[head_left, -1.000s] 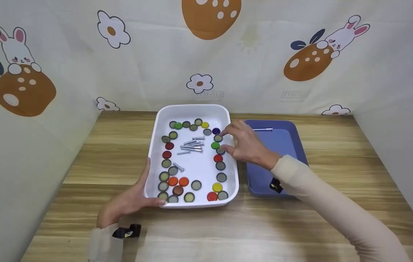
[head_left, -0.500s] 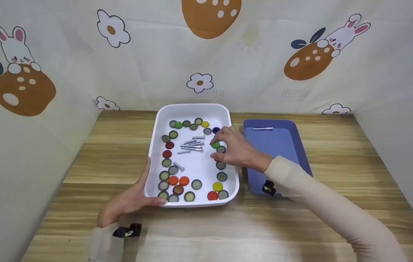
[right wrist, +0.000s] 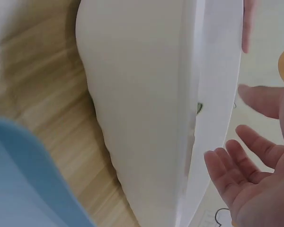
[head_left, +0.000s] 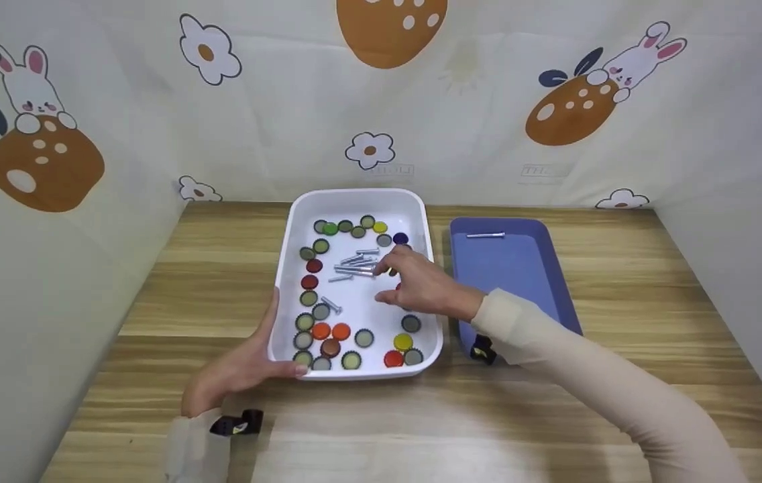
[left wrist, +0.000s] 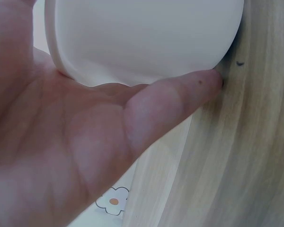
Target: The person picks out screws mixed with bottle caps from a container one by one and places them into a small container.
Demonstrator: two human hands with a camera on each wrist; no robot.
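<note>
A white tray (head_left: pixel 432 335) holds several bottle caps set mostly along its walls, with a cluster of silver bolts (head_left: pixel 355 263) near the middle. One more bolt (head_left: pixel 331 304) lies apart at the lower left among the caps. My left hand (head_left: pixel 243 365) holds the tray's near left corner, thumb at the front rim and fingers along the outer left wall. Over the tray's right half hovers my right hand (head_left: pixel 421 282), thumb and index finger spread beside the bolts. The right wrist view shows this hand (right wrist: pixel 260 175) with nothing between thumb and fingers.
A blue tray (head_left: pixel 559 288) stands right of the white one, with a single bolt (head_left: pixel 485 235) at its far end; my right forearm crosses its near part. Both trays rest on a wooden table (head_left: pixel 354 429), which meets a printed cloth backdrop (head_left: pixel 274 127) behind.
My right hand has moved left and slightly nearer, from the caps along the right wall to the bolts. The left hand stays at its corner.
</note>
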